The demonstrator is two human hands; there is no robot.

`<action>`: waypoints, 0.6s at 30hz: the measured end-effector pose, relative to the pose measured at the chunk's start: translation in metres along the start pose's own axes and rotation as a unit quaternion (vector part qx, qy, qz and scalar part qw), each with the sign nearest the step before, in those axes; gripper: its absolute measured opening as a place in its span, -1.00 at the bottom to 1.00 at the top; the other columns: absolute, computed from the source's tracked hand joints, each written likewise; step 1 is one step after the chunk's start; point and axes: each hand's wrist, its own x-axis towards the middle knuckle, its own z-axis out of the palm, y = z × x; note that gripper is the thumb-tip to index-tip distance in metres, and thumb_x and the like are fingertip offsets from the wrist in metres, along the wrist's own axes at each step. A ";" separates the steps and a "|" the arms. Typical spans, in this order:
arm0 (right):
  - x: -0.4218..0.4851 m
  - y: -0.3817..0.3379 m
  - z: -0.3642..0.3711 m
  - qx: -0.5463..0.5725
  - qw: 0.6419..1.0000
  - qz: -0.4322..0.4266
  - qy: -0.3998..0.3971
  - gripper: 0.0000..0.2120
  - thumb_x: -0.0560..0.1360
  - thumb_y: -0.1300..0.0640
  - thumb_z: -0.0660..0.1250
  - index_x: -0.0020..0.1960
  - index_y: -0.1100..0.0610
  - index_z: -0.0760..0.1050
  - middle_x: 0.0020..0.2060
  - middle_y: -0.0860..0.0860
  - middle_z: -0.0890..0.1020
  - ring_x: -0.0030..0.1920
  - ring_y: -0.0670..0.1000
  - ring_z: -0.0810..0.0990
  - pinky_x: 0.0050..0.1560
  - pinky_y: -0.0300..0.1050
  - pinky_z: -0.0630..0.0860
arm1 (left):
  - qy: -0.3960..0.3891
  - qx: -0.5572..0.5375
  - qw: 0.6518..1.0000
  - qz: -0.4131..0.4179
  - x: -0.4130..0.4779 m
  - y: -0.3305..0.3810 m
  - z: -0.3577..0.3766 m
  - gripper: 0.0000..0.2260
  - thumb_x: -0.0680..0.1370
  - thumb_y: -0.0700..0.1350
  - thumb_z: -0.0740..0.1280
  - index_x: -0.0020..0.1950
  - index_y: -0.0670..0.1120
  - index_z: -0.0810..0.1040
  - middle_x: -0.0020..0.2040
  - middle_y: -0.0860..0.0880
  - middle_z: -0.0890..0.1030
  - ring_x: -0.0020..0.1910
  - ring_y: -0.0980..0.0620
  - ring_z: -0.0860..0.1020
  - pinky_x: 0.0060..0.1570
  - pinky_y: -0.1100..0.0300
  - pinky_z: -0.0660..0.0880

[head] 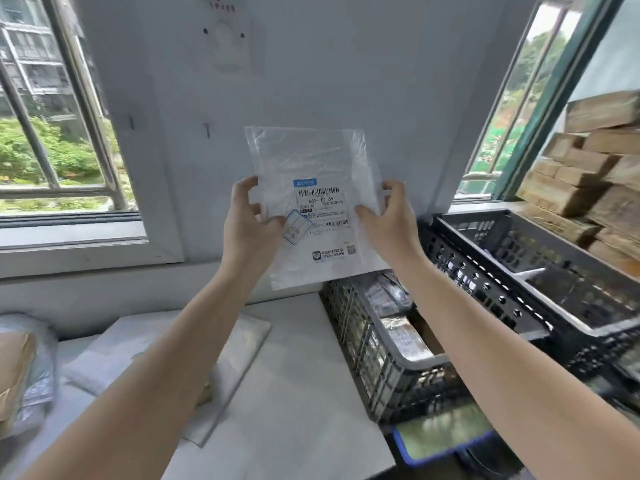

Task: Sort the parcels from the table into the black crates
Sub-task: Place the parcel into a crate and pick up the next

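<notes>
While both arms are reaching up in front of the pale wall [311, 64], the left hand [247, 216] is gripping the left edge of a white plastic parcel [311, 157], thumb curled over the front and fingers going behind. The right hand [388, 216] is pinching the opposite edge the same way, thumb lying on the front beside the shipping label [322, 209]. The parcel is hanging upright in the air between the two hands, label side facing the camera (barcodes showing, small print too blurred to read), well above the table [304, 375] and touching nothing else.

Below the left forearm, a flat white mailer [166, 344] is lying on the table. More wrapped parcels [24, 368] are sitting at the table's left edge, partly cut off.

Just beside the table's right edge, a black lattice crate [367, 344] is holding several packets [401, 334]. A second black crate [519, 258] is standing higher and further right; what lies in it cannot be told. Something blue-rimmed [443, 441] is showing under the nearer crate.

Stacked brown cartons [588, 168] are filling the far right. Barred windows [52, 133] are flanking the wall, greenery showing outside.
</notes>
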 end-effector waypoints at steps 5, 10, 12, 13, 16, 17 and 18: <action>-0.007 0.022 -0.040 -0.108 0.994 0.013 -0.008 -0.54 0.54 0.07 0.39 0.35 0.11 0.27 0.05 -0.06 0.46 -0.15 -0.14 0.48 -0.26 -0.27 0.44 | -0.048 -0.012 0.999 -0.010 -0.020 0.003 0.036 -0.39 0.50 -0.32 0.38 0.47 0.03 0.27 -0.04 0.12 0.49 -0.24 0.44 0.54 -0.48 0.51 0.40; -0.003 0.047 -0.098 -0.162 0.986 0.024 -0.001 -0.41 0.54 0.16 0.38 0.49 0.09 0.21 0.34 0.09 0.50 0.23 0.10 0.51 0.04 -0.12 0.42 | -0.125 0.027 0.992 0.013 -0.031 0.019 0.092 -0.42 0.49 -0.28 0.42 0.45 0.00 0.33 -0.06 0.17 0.47 -0.25 0.25 0.57 -0.43 0.36 0.49; 0.002 0.061 -0.120 -0.168 0.985 0.038 -0.004 -0.40 0.54 0.16 0.38 0.51 0.09 0.23 0.37 0.08 0.46 0.27 0.08 0.49 0.14 -0.10 0.45 | -0.156 0.076 0.985 0.023 -0.032 0.023 0.120 -0.56 0.49 -0.25 0.44 0.29 0.05 0.42 -0.01 0.07 0.49 -0.14 0.10 0.57 -0.24 0.07 0.59; 0.005 0.070 -0.130 -0.173 0.984 0.044 -0.009 -0.42 0.54 0.16 0.38 0.50 0.09 0.25 0.36 0.08 0.46 0.24 0.07 0.49 0.17 -0.07 0.48 | -0.171 0.096 0.980 0.026 -0.033 0.023 0.135 -0.56 0.48 -0.24 0.44 0.30 0.01 0.43 0.02 0.02 0.51 -0.09 0.02 0.57 -0.16 0.01 0.59; 0.022 0.105 -0.155 -0.227 0.971 0.063 -0.037 -0.46 0.53 0.08 0.39 0.45 0.11 0.32 0.30 0.13 0.42 0.03 0.01 0.45 -0.04 -0.18 0.48 | -0.216 0.151 0.964 0.040 -0.034 0.019 0.182 -0.49 0.46 -0.22 0.47 0.36 -0.15 0.40 0.19 -0.13 0.55 0.14 -0.14 0.55 0.13 -0.10 0.53; 0.029 0.120 -0.162 -0.242 0.966 0.075 -0.052 -0.46 0.53 0.05 0.40 0.45 0.11 0.33 0.30 0.14 0.40 -0.01 0.00 0.43 -0.10 -0.25 0.42 | -0.231 0.183 0.955 0.043 -0.034 0.016 0.199 -0.44 0.47 -0.19 0.48 0.41 -0.18 0.36 0.29 -0.18 0.50 0.26 -0.16 0.50 0.29 -0.09 0.45; 0.036 0.135 -0.169 -0.256 0.960 0.088 -0.073 -0.46 0.53 0.02 0.41 0.44 0.12 0.34 0.30 0.15 0.38 -0.05 -0.02 0.43 -0.13 -0.28 0.37 | -0.246 0.220 0.943 0.044 -0.036 0.013 0.216 -0.36 0.48 -0.14 0.47 0.48 -0.20 0.29 0.39 -0.19 0.42 0.36 -0.16 0.41 0.39 -0.02 0.34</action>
